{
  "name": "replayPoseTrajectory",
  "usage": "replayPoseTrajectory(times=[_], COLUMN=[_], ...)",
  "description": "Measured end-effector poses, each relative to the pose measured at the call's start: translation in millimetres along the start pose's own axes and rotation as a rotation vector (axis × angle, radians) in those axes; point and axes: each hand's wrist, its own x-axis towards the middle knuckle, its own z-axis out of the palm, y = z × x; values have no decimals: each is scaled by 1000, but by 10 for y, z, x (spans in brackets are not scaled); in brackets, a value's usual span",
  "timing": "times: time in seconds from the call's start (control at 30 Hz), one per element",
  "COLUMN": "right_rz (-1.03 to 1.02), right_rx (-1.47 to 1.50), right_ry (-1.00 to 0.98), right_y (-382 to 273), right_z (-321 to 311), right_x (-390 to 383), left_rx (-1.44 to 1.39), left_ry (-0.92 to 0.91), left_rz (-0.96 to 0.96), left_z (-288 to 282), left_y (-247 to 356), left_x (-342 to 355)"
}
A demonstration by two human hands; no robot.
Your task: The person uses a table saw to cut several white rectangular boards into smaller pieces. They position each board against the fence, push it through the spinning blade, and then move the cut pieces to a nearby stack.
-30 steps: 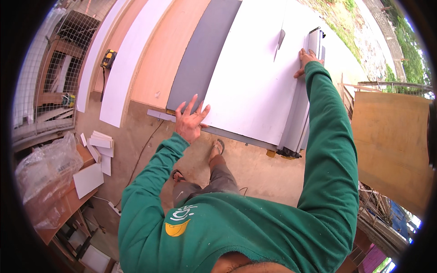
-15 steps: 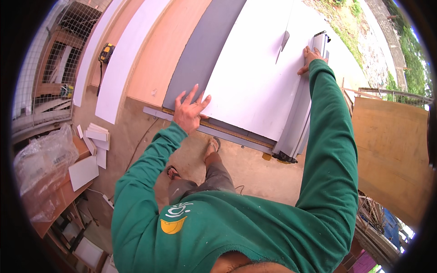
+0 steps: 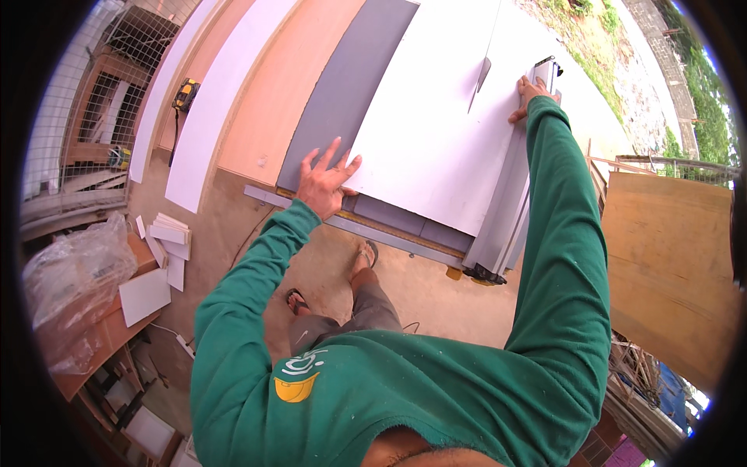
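My left hand (image 3: pixel 327 183) lies at the near left edge of a white board (image 3: pixel 420 140), fingers spread, touching its edge beside a grey table surface (image 3: pixel 327 93). My right hand (image 3: pixel 529 101) rests open on the board's right side against a metal saw fence (image 3: pixel 498 210), fingers apart. A thin blade guard (image 3: pixel 483 74) stands up through a slot in the board, beyond both hands. A yellow measuring strip (image 3: pixel 362 219) runs along the table's near rail, below the board.
Long white strips (image 3: pixel 222 101) lie on pinkish boards (image 3: pixel 264 117) at left, with a tape measure (image 3: pixel 185 95). White offcuts (image 3: pixel 144 298) and plastic sheeting (image 3: pixel 78 280) are at lower left. A large tan plywood sheet (image 3: pixel 669 265) stands at right. My feet are below the table.
The white board has moved away from me, uncovering more of the near rail and measuring strip. Both hands have shifted slightly forward with it.
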Motion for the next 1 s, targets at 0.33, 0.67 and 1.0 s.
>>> replayPoseTrajectory(times=[0.33,0.67,1.0], right_rz=[-202,-371,-273], right_rx=[98,109,126], right_ry=[71,175,328], right_y=[31,-455,-606], right_z=[274,1221,1423], right_x=[-452,-2240,-2810], left_rx=[11,27,-4], left_ry=[-47,-91,17], left_rz=[3,48,103], left_z=[49,11,165], left_y=[-29,-51,-108], left_x=[19,13,129])
